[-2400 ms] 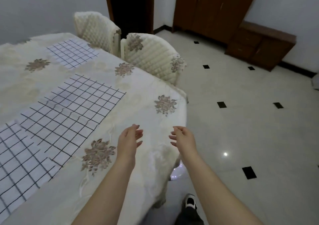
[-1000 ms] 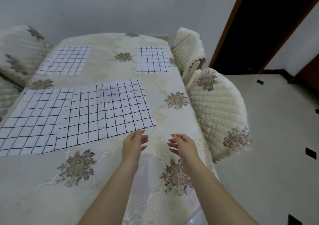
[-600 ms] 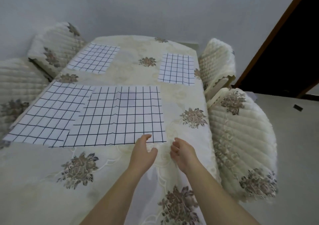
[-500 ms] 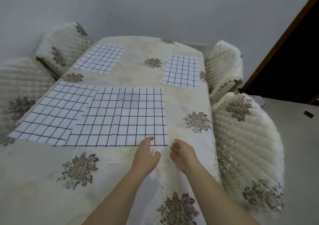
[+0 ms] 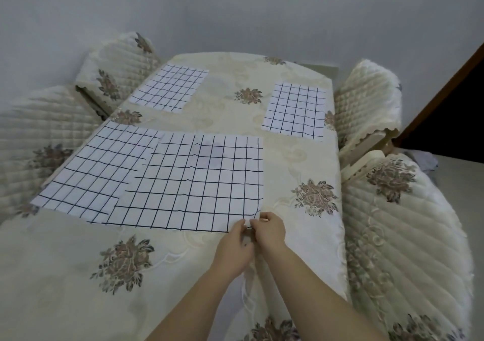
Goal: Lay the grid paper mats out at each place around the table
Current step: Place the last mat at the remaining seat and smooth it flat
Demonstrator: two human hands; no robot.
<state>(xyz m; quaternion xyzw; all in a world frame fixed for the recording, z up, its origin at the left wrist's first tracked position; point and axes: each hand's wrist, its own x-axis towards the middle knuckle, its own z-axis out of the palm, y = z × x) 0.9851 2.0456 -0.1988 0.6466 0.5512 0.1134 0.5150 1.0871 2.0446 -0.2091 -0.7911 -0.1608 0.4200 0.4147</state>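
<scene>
L hand and R hand touch at near-R corner of top mat; fingers of both pinch that corner, which is curled slightly off table. Rest of top mat lies flat, overlapping 2nd mat to its L. Far-L mat and far-R mat lie flat, well apart

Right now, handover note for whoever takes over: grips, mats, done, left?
The left grip and right grip both pinch the near right corner of the middle mat, slightly lifted.
It overlaps the near-left mat.
Done: far-left mat, far-right mat and near-left mat lie at their places.
Left: likely slide the middle mat over to the near-right chair.
</scene>
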